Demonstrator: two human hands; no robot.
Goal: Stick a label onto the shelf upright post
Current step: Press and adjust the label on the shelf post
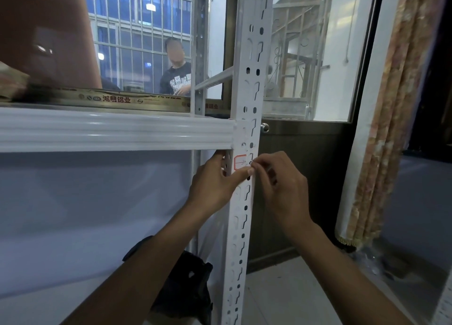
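Our left hand grips the white upright post just under the shelf beam. Its fingers reach round the post's left edge and its thumb lies flat across the front face. The thumb tip presses at the lower edge of the label.

Our right hand comes in from the other side with its fingertips pinched together at the label's right edge. We cannot tell whether they hold the label itself or a strip of backing paper.

The label is a small white slip with a red border and a faint mark inside. It sits on the front of the post, between the beam above and our thumb below. Its left part looks flat against the metal.

We judge the task nearly done: the label is placed, roughly square to the post, and at least partly stuck. What seems left is to lay down the right edge, which falls close to a row of slots, and rub the whole slip flat. After that, both hands can let go.
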